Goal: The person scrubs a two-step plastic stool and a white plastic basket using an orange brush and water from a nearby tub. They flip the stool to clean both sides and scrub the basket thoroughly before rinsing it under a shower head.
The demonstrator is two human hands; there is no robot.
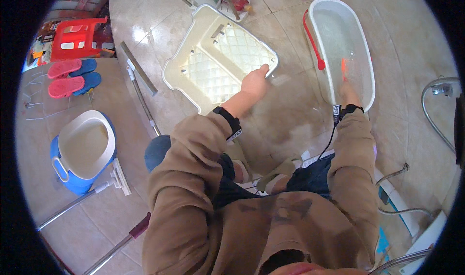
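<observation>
With my left hand (pixel 254 84) I grip the near right corner of a cream plastic panel (pixel 221 62), which has a raised rim, a middle rib and two lattice sections. The panel is tilted above the tiled floor. On the right stands a long white plastic tub (pixel 367 53) with water in it and a red handle (pixel 314 38) folded down its left side. My right hand (pixel 350 93) reaches into the tub over its near end. An orange object (pixel 344 68) is at its fingers; water and glare blur its shape, and the fingers are partly hidden.
Left are a blue and white bucket (pixel 83 149), a flat squeegee head (pixel 119 177), pink and blue slippers (pixel 67 79) and a red plastic stool (pixel 78 38). A metal pole (pixel 143 100) lies near the panel. Bottles (pixel 238 4) stand beyond. A shower hose (pixel 432 108) hangs right.
</observation>
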